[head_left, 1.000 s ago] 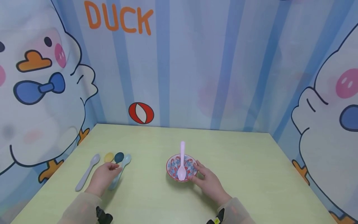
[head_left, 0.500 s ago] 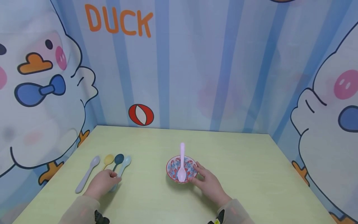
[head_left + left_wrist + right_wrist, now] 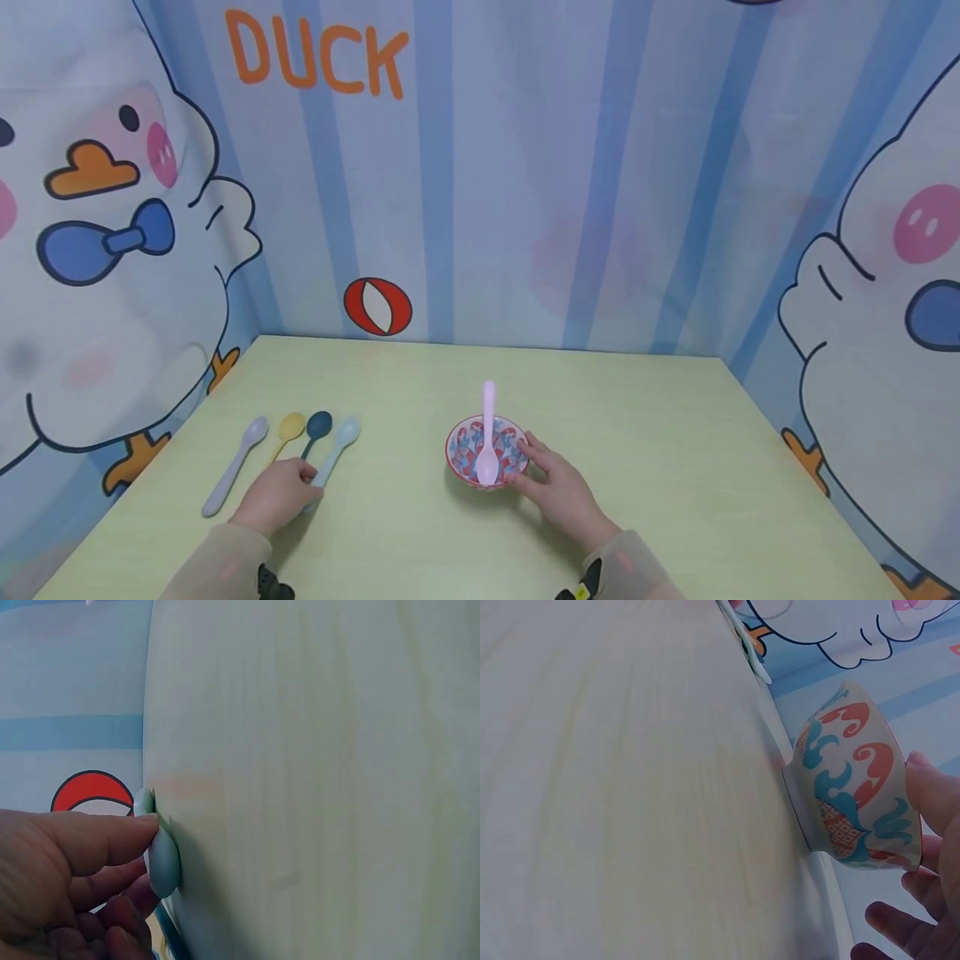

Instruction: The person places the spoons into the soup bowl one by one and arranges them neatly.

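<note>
My left hand [image 3: 276, 497] pinches the handle of a light blue spoon [image 3: 339, 450] between thumb and fingers; its bowl end points away from me. In the left wrist view the handle end of this spoon [image 3: 165, 864] sticks out past the thumb, close over the tabletop. My right hand [image 3: 561, 493] grips the right side of a small red-and-blue patterned bowl [image 3: 462, 442]. A pink spoon [image 3: 488, 437] leans in that bowl with its handle over the far rim. From the right wrist, the bowl [image 3: 855, 784] shows its outside, with thumb and fingers at the rim.
To the left lie a dark teal spoon [image 3: 319, 426], a yellow spoon [image 3: 291, 427] and a lavender spoon [image 3: 236, 467]; the teal and yellow handles run behind my left hand. The pale yellow table [image 3: 600, 417] ends at a duck-print backdrop [image 3: 510, 167].
My left hand has moved a little toward me along the light blue spoon, and its bowl end has shifted slightly right. My right hand and the bowl stay where they were.
</note>
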A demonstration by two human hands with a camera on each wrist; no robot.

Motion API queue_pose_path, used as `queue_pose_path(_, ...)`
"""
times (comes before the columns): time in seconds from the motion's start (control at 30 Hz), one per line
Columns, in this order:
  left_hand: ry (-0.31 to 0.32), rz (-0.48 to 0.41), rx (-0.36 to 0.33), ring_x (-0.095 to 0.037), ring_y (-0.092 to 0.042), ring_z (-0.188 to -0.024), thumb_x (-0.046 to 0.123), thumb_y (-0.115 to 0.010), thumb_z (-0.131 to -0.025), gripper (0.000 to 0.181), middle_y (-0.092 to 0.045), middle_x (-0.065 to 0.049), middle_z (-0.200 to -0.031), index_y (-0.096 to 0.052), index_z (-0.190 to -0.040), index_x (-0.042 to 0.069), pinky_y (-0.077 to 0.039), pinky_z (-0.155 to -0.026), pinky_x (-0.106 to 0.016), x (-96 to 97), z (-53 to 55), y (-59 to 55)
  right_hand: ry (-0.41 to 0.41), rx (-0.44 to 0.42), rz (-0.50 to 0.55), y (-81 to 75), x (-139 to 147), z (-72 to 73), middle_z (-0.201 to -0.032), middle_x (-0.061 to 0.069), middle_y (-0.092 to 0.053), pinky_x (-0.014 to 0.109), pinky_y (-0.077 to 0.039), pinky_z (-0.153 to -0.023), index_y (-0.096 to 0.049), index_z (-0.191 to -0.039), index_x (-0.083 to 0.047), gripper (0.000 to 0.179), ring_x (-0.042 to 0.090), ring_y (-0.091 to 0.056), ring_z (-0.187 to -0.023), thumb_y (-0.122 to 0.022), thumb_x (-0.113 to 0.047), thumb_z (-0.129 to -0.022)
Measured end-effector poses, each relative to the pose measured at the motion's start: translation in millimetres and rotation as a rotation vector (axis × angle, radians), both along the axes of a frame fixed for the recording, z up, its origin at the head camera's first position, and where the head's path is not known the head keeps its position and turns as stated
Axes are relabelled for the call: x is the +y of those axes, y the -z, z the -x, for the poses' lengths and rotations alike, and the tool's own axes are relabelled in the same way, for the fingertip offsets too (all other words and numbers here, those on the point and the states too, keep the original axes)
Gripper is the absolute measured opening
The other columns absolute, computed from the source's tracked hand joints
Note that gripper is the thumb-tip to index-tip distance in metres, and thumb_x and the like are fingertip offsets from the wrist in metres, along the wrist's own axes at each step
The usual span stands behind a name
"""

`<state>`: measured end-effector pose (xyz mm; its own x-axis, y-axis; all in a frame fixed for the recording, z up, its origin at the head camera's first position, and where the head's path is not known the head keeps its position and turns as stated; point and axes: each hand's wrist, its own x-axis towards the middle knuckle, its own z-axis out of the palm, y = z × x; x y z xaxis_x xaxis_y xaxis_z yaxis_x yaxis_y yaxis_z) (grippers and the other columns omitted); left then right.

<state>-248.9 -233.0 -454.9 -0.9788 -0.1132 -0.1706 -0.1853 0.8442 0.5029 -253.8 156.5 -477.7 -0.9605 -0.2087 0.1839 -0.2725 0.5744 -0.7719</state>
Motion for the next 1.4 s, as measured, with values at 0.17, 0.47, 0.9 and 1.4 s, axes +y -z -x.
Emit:
queue_pose_path(0.17, -0.008, 0.007, -0.002, -0.022, -0.058, -0.08, 0.015, -0.072, -0.083, 0.03, -0.064, -0.01, -0.09, -0.064, -0.104, -0.005, -0.049, -0.073, -0.041, 0.6, 0.8, 0.4, -0.003, 0.002, 0.0, -0.2, -0.3, 0.3, -0.151, 0.008, -0.038, 0.057, -0.027, -0.108, -0.052, -0.138, -0.008, 0.061, 0.037, -0.033, -0.137, -0.069, -0.039, -0.088)
queue_pose_path(0.47, -0.027, 0.032, -0.055, -0.022, -0.051, -0.072, 0.024, -0.072, -0.083, 0.029, -0.058, -0.008, -0.079, -0.059, -0.089, -0.001, -0.044, -0.063, -0.035, -1.6, -3.1, -3.1, -0.005, 0.003, -0.001, -0.3, 0.1, 0.5, -0.151, 0.007, -0.038, 0.057, -0.027, -0.108, -0.051, -0.139, -0.008, 0.062, 0.037, -0.033, -0.137, -0.068, -0.039, -0.088)
queue_pose_path(0.9, -0.009, 0.024, -0.039, -0.021, -0.049, -0.066, 0.025, -0.069, -0.083, 0.025, -0.055, -0.005, -0.073, -0.059, -0.08, 0.003, -0.04, -0.056, -0.031, -2.2, -7.5, -4.9, -0.004, -0.009, 0.006, 0.1, 0.1, 0.6, -0.151, 0.006, -0.038, 0.057, -0.027, -0.108, -0.052, -0.139, -0.009, 0.061, 0.037, -0.032, -0.137, -0.069, -0.039, -0.088)
queue_pose_path(1.4, -0.048, -0.043, 0.006, -0.023, -0.052, -0.074, 0.021, -0.06, -0.086, 0.027, -0.058, -0.007, -0.082, -0.062, -0.1, -0.002, -0.042, -0.062, -0.033, -6.0, -2.1, -5.9, -0.007, -0.001, 0.003, -0.2, 0.4, 0.7, -0.151, 0.007, -0.038, 0.057, -0.028, -0.108, -0.052, -0.138, -0.008, 0.061, 0.037, -0.033, -0.137, -0.069, -0.038, -0.088)
